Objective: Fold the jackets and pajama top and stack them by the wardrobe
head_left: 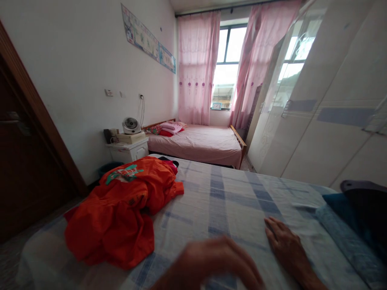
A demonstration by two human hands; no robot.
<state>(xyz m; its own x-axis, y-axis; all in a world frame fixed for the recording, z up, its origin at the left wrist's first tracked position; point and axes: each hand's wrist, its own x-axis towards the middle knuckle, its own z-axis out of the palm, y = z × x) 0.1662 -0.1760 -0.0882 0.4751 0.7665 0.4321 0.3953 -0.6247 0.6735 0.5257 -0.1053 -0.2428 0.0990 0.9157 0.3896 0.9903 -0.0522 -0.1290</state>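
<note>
My left hand [211, 257] is at the bottom middle, above the bed and blurred by motion. Its fingers are loosely bent and stretched to the right, and nothing shows in them. To the right, my right hand [286, 243] lies flat on the blue-and-white checked bedsheet [196, 209], fingers stretched out. A crumpled orange garment [121, 217] with a green print rests on the left part of the bed, apart from both hands. Just behind it lie some dark and pink cloth pieces [171, 163].
A dark item [365, 209] and a folded blue cloth [344, 229] lie at the right edge. Beyond stands a second bed [199, 143] with pink bedding, beside a white bedside cabinet [133, 151] bearing a small fan [132, 125]. White wardrobes [302, 137] line the right; a brown door [24, 161] is left.
</note>
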